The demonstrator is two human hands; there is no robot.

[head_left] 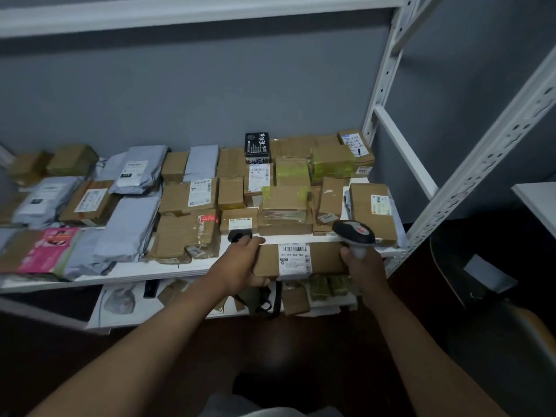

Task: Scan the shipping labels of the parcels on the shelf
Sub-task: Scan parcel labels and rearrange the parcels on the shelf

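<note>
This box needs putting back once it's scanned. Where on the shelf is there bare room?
A bare white strip of shelf runs along the front edge, behind the held box, from the left hand to the scanner. Everywhere else parcels lie packed edge to edge.

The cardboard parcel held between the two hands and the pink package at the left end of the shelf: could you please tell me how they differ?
The held cardboard parcel is plain brown; the pink package is brightly printed. The held cardboard parcel shows a white barcode label facing up; no such label shows on the pink package. The left hand grips the held cardboard parcel in front of the shelf, while the pink package lies untouched among others. Both are flat.
</note>
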